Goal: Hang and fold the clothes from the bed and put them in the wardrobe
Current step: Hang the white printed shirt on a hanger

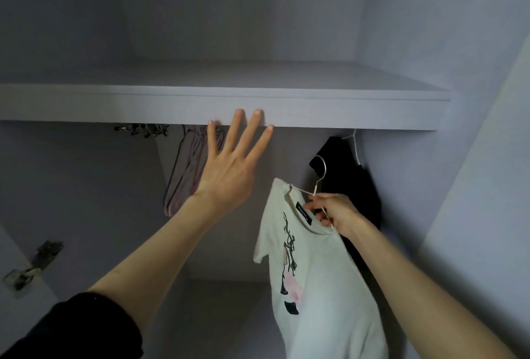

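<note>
Spanning the view, the pale wardrobe (86, 186) has a shelf (315, 112) whose front edge the spread-fingered left hand (229, 169) touches. The right hand (332, 211) pinches a wire hanger (320, 175) carrying a white printed T-shirt (321, 287) beneath the shelf's right end; its black neck label (304, 213) is unreadable.

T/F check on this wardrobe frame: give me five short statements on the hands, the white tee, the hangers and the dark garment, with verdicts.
1. The right hand holds the white T-shirt by its wire hanger. True.
2. The left hand grips an empty hanger. False: its fingers are straight and spread near the shelf edge, holding nothing.
3. A black garment already hangs under the shelf, behind the T-shirt. True.
4. The T-shirt's hanger is hooked in the wardrobe. False: its hook is free in the air, below the shelf.
5. Empty hangers hang behind the left hand. True.
</note>
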`<state>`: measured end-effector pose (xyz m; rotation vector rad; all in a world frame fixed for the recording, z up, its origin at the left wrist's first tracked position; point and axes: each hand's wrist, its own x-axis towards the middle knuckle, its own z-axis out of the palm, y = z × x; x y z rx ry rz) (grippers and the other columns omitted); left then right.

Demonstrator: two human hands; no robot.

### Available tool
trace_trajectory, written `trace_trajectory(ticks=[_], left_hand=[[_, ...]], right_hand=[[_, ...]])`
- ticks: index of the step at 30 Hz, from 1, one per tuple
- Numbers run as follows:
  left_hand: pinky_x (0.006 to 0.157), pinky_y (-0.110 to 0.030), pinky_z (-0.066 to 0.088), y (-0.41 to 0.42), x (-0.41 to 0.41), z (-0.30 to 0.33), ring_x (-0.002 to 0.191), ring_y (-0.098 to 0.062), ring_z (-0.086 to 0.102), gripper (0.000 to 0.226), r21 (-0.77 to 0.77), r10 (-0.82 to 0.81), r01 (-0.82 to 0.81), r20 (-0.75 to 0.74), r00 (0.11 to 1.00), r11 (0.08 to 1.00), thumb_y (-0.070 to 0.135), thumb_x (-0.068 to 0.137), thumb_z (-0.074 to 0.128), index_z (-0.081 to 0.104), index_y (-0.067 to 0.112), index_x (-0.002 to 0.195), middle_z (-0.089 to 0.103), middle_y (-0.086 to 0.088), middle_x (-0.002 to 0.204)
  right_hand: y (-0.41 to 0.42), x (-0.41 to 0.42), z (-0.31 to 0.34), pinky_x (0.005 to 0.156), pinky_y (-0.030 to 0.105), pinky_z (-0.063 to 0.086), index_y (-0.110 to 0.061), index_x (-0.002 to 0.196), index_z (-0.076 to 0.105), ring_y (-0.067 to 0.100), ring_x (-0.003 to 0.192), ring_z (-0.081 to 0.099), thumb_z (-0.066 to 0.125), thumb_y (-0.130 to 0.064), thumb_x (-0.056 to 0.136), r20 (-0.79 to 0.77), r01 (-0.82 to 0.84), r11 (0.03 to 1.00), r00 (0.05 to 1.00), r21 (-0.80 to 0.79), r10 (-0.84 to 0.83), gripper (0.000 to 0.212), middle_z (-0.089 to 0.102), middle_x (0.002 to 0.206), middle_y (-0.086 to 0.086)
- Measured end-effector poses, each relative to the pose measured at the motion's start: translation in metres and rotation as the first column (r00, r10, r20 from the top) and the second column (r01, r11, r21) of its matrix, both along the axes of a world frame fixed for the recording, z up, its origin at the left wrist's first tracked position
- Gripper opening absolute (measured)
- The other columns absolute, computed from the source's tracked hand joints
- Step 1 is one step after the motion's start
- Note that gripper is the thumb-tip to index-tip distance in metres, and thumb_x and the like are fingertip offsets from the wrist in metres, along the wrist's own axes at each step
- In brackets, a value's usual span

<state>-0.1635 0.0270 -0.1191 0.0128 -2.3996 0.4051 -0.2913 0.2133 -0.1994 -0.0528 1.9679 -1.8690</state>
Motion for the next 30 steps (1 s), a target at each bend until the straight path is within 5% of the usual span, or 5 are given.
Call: trace_trajectory(ticks=[7, 11, 13, 22, 30], left_hand=[[0.101, -0.075, 0.016, -0.01, -0.013, -0.007, 0.143, -0.036, 0.005, 0.105, -0.088, 0.032, -0.042, -0.11, 0.993, 0.995, 0.0, 0.065, 0.072, 0.013, 0.018, 0.15, 0.001, -0.008, 0.155], [0.101, -0.075, 0.016, -0.012, -0.02, -0.011, 0.143, -0.035, 0.007, 0.107, -0.124, 0.055, -0.074, -0.149, 0.987, 0.989, 0.003, 0.063, 0.073, 0.011, 0.019, 0.149, 0.006, -0.007, 0.157], [0.102, -0.074, 0.012, -0.014, -0.024, -0.013, 0.143, -0.035, 0.006, 0.108, -0.135, 0.062, -0.085, -0.168, 0.984, 0.987, 0.004, 0.063, 0.073, 0.01, 0.019, 0.149, 0.007, -0.007, 0.157], [0.104, -0.069, 0.0, -0.018, -0.031, -0.018, 0.144, -0.035, 0.003, 0.108, -0.175, 0.074, -0.111, -0.209, 0.975, 0.978, 0.005, 0.065, 0.069, 0.004, 0.022, 0.15, 0.006, -0.006, 0.157], [0.104, -0.07, 0.007, -0.018, -0.028, -0.017, 0.144, -0.033, 0.003, 0.109, -0.188, 0.077, -0.12, -0.22, 0.972, 0.975, 0.003, 0.065, 0.068, 0.003, 0.022, 0.15, 0.005, -0.005, 0.157]], right_hand=[[-0.003, -0.032, 0.006, 0.036, 0.012, 0.035, 0.0, 0.084, 0.058, 0.007, 0.055, 0.064, 0.04, -0.002, 0.097, 0.299, 0.106, 0.868, 0.953, -0.485, 0.051, 0.022, 0.07, 0.068, 0.005], [-0.001, -0.051, 0.008, 0.09, 0.031, 0.047, -0.002, 0.105, 0.056, 0.023, 0.099, 0.058, 0.033, 0.003, 0.096, 0.289, 0.11, 0.765, 0.952, -0.634, 0.103, 0.026, 0.066, 0.097, 0.01], [-0.001, -0.059, 0.009, 0.097, 0.039, 0.041, -0.005, 0.108, 0.054, 0.027, 0.103, 0.056, 0.028, 0.006, 0.095, 0.277, 0.093, 0.747, 0.953, -0.658, 0.126, 0.031, 0.062, 0.104, 0.011], [-0.009, -0.091, 0.021, 0.054, 0.013, 0.05, -0.008, 0.133, 0.045, 0.009, 0.074, 0.055, 0.029, 0.012, 0.094, 0.082, 0.029, 0.725, 0.996, -0.688, 0.039, 0.047, 0.06, 0.102, 0.003], [-0.009, -0.118, 0.031, 0.048, 0.011, 0.044, -0.012, 0.096, 0.053, 0.012, 0.065, 0.043, 0.022, 0.02, 0.089, 0.011, 0.039, 0.711, 0.999, -0.702, -0.044, 0.045, 0.051, 0.081, 0.006]])
